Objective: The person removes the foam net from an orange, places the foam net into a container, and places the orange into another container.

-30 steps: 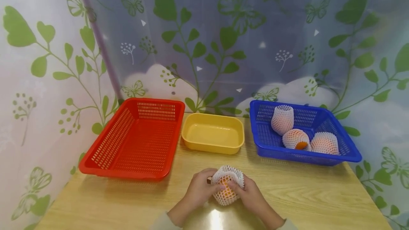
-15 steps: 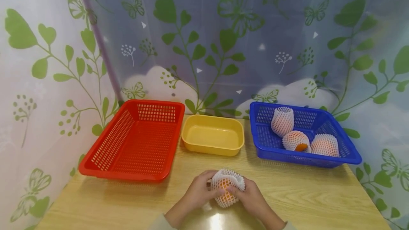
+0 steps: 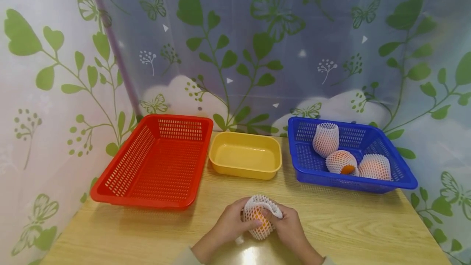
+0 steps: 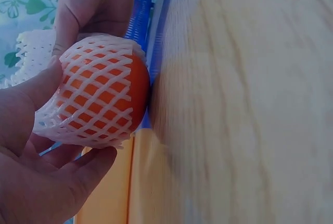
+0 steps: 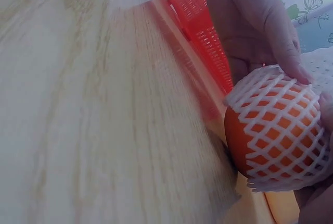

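Observation:
An orange (image 4: 139,92) in a white foam net sleeve (image 3: 262,232) is between my two hands, low over the near middle of the table. My left hand (image 3: 232,221) grips it from the left, its thumb across the front of the netting and its fingers round the far side. From the right, my right hand (image 3: 288,222) pinches the sleeve's upper edge, with the thumb at the folded rim. Bare orange peel shows at the sleeve's lower end in both wrist views. The loose upper part of the netting stands above the fruit.
Behind the hands is a yellow tray (image 3: 244,172). A red basket (image 3: 147,202) stands left of it. On the right, a blue basket (image 3: 309,176) holds several net-wrapped fruits (image 3: 326,141). A patterned curtain (image 3: 235,44) closes off the back of the table.
The sleeve's upper rim is folded over further on the right side. My right thumb has shifted up to that rim, while my left thumb stays on the front of the orange.

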`<state>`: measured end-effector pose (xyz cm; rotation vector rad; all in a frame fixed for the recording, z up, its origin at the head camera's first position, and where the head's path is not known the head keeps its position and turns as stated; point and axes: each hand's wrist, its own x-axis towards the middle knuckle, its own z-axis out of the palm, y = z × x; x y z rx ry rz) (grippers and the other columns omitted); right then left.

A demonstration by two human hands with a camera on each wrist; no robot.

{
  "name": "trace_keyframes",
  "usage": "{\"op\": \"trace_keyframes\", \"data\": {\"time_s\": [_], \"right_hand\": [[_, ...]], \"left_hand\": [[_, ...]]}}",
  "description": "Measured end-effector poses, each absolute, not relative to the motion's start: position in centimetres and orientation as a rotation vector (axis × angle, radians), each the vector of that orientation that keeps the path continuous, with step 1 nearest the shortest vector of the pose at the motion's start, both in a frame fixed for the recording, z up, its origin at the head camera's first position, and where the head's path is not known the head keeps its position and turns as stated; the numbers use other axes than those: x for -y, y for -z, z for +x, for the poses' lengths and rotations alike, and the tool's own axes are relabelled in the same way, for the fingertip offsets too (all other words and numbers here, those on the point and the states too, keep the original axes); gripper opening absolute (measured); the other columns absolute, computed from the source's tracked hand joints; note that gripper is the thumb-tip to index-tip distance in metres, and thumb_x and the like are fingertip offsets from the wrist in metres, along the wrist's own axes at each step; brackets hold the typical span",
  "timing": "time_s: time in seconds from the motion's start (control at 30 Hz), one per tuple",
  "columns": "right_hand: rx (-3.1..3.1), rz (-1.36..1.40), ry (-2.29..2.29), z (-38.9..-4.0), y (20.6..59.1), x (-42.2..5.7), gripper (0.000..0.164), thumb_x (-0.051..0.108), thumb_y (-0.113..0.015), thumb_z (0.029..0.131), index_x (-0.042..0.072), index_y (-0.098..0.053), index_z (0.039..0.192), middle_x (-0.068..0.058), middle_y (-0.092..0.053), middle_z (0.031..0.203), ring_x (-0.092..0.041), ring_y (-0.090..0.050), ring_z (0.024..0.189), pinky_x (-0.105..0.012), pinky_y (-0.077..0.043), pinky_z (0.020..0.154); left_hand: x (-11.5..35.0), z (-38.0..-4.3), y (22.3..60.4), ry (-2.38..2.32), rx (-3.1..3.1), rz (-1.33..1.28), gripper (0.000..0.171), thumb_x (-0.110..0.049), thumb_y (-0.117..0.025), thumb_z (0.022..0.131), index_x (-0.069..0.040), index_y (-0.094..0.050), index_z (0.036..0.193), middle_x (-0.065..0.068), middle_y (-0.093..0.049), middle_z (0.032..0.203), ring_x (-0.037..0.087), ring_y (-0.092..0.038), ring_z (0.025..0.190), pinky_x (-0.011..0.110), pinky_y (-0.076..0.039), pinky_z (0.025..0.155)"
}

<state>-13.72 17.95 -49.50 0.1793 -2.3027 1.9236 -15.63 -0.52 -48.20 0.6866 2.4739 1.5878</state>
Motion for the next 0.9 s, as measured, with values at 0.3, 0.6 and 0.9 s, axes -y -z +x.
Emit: {"op": "trace_keyframes", "data": {"time_s": [0.3, 0.6, 0.9], "right_hand": [[2.406, 0.210, -1.816, -13.3, 50.2, -18.2, 0.040, 0.013, -0.068, 0.091, 0.008, -0.061, 0.130, -0.003, -0.067, 0.121, -0.008, -0.061, 0.110, -0.024, -0.047, 0.096], [2.399, 0.266, -2.047, -13.6, 50.1, -17.6, 0.037, 0.012, -0.063, 0.095, -0.007, -0.055, 0.125, -0.017, -0.067, 0.108, -0.011, -0.066, 0.093, -0.026, -0.054, 0.085], [2.439, 0.243, -2.008, -13.5, 50.5, -17.3, 0.041, 0.015, -0.069, 0.090, -0.002, -0.056, 0.126, -0.012, -0.067, 0.111, -0.012, -0.065, 0.098, -0.026, -0.052, 0.088]], "left_hand": [[0.4, -15.9, 48.1, -1.541, -2.519, 0.766, 0.049, -0.022, -0.078, 0.081, -0.006, -0.064, 0.124, 0.009, -0.062, 0.127, 0.024, -0.058, 0.117, 0.040, -0.045, 0.102], [0.8, -16.6, 47.8, -1.529, -2.614, 0.732, 0.036, -0.015, -0.077, 0.082, -0.005, -0.070, 0.115, 0.010, -0.064, 0.124, 0.027, -0.059, 0.115, 0.042, -0.048, 0.098], [1.7, -16.9, 48.1, -1.490, -2.580, 0.793, 0.043, -0.020, -0.075, 0.084, -0.006, -0.065, 0.124, 0.008, -0.061, 0.129, 0.027, -0.056, 0.120, 0.043, -0.044, 0.102]]}}
